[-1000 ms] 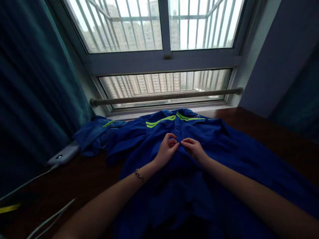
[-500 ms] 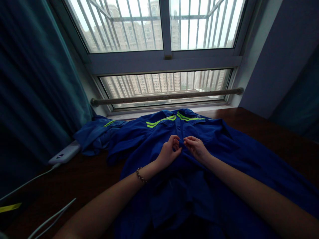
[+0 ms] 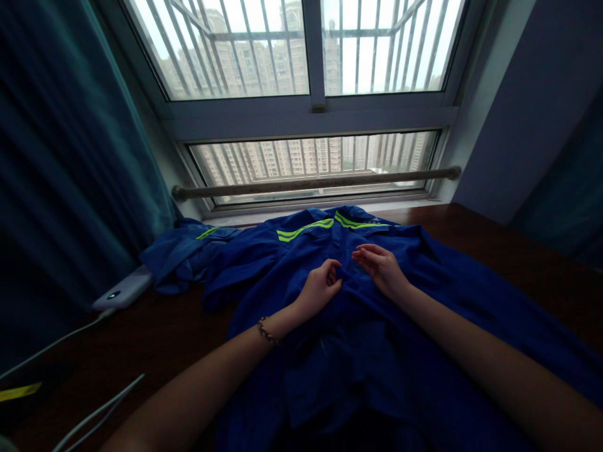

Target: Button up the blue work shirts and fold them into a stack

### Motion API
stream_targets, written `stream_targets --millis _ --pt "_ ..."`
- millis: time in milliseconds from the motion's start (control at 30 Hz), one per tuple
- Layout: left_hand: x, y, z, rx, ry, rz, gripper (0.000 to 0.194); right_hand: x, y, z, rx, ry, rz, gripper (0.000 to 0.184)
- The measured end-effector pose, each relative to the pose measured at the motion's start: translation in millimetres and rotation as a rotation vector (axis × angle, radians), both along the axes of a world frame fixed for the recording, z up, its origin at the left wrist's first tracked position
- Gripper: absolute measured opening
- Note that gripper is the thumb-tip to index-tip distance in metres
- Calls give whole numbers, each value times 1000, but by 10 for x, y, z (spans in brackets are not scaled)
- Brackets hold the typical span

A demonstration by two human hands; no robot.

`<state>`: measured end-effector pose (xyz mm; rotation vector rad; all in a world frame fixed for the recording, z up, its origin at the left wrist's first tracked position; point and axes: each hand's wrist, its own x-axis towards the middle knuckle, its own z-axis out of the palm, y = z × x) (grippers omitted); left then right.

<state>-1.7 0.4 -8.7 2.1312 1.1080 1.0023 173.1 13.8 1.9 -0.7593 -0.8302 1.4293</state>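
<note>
A blue work jacket with yellow-green stripes across the chest lies spread out, its collar end toward the window. My left hand, with a braided bracelet on the wrist, is at the button front below the chest. Its fingers are curled in on the cloth there, and the exact grip is partly hidden. Just right of the front opening, my right hand hovers over the jacket. Its fingers are loosely stretched and apart from the thumb, with nothing seen between them. A button shows on the front strip above the hands.
The jacket rests on a dark wooden surface. At the left, a white power bank with a cable touches the sleeve. Another white cable and a yellow strip lie nearer. A rail crosses the barred window; a curtain hangs left.
My right hand has moved up and right, away from the front opening, and its fingers have loosened. My left hand has stayed almost in place, its fingers curled closer.
</note>
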Motion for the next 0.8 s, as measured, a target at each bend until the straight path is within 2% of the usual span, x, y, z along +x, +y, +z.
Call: stream_targets --millis 267,333,433,533,600,667,733,800 --pt "0 28 -31 -12 66 -12 26 72 73 -23 -36 46 -135 14" --pt "-6 71 -90 11 173 -17 27 89 86 -29 -43 55 -173 13" --pt "-30 180 -204 92 429 51 33 128 111 -14 -45 57 -221 13" --pt "-75 335 -298 172 592 91 42 148 99 84 0 3 -263 14" --pt "-111 454 -332 199 618 87 47 107 28 196 86 -100 -286 16" --pt "-148 581 -342 201 623 83 48 2 -119 301 189 -292 -248 15" --pt "-185 712 -335 200 607 49 50 -153 -340 341 295 -583 -147 16" --pt "-225 847 -316 220 570 -18 49 -312 -600 277 395 -938 -47 22"
